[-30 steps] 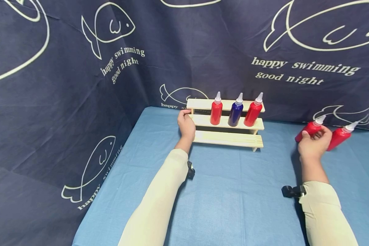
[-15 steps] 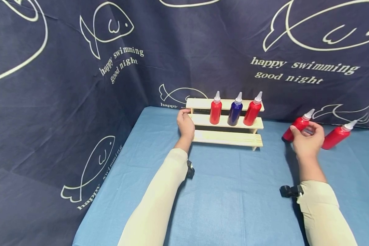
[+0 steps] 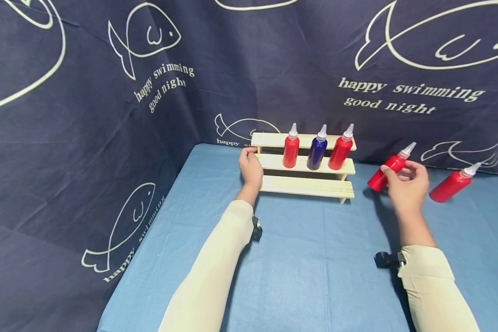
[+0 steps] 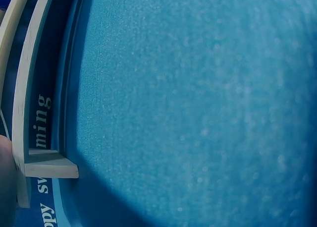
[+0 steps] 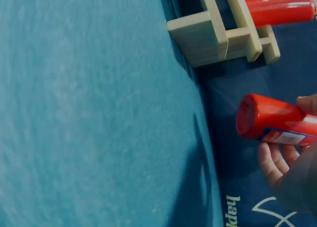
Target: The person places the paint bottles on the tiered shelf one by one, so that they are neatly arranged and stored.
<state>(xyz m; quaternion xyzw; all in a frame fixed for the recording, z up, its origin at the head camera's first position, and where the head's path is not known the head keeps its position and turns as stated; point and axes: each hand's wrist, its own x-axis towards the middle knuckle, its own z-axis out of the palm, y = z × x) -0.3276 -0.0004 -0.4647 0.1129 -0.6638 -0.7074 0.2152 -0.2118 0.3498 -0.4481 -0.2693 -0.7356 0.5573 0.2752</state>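
A three-tier wooden rack [image 3: 307, 185] stands near the back of the table. My left hand [image 3: 251, 168] grips its left end, the fingertips partly hidden behind the wood; only a sliver of that hand shows in the left wrist view. On the middle tier stand a red squeeze bottle [image 3: 291, 152], a dark blue squeeze bottle [image 3: 317, 153] and another red one. To the right of the rack, my right hand [image 3: 407, 186] pinches a red squeeze bottle [image 3: 388, 173], tilted with its white nozzle up and right. This bottle is raised off the cloth; a label shows on it [image 5: 277, 120].
Right of my right hand, another red squeeze bottle [image 3: 451, 185] leans on the table, nozzle toward the back. A blue cloth [image 3: 290, 267] covers the table. Dark curtain fabric [image 3: 274, 60] with white fish drawings rises behind and at the left.
My right hand has carried the red squeeze bottle leftward toward the rack, away from the other red bottle on the right. The left hand and the rack have stayed in place.
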